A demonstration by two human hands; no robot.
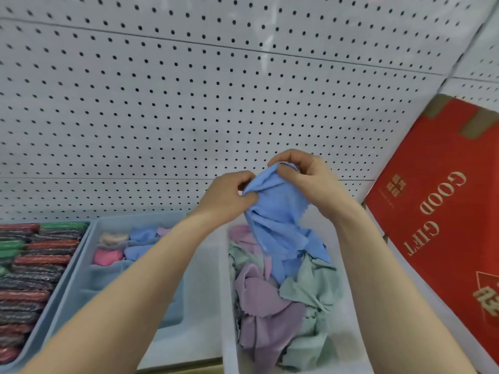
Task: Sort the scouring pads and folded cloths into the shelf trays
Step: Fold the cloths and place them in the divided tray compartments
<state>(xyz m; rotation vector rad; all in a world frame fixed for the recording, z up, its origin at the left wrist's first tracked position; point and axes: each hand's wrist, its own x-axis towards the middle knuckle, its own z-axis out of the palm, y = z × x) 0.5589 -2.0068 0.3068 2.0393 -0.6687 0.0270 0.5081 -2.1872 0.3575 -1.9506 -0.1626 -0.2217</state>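
Two bare forearms reach up from the bottom edge toward a blue cloth (280, 220) held above the bin (225, 306) of loose cloths. Her left hand (229, 194) pinches one upper edge between thumb and curled fingers; the right hand (302, 174) pinches the neighbouring edge a little higher. Held by its top, the cloth hangs free, its tail trailing onto the pile below, which looks like a way to shake it straight for folding.

Lilac and pale green cloths (272, 306) lie crumpled in that bin, not yet dealt with. Just left stands a divided tray (81, 268) with a few folded cloths (127, 247) in pink, cream and blue in its far compartments; its nearer part is largely hidden by the left arm. Farthest left, another tray holds scouring pads (32, 279) packed in neat rows. My guess is the blue one goes into the divided tray once folded.

A red box (437, 211) leans against the pegboard (189, 90) at right.
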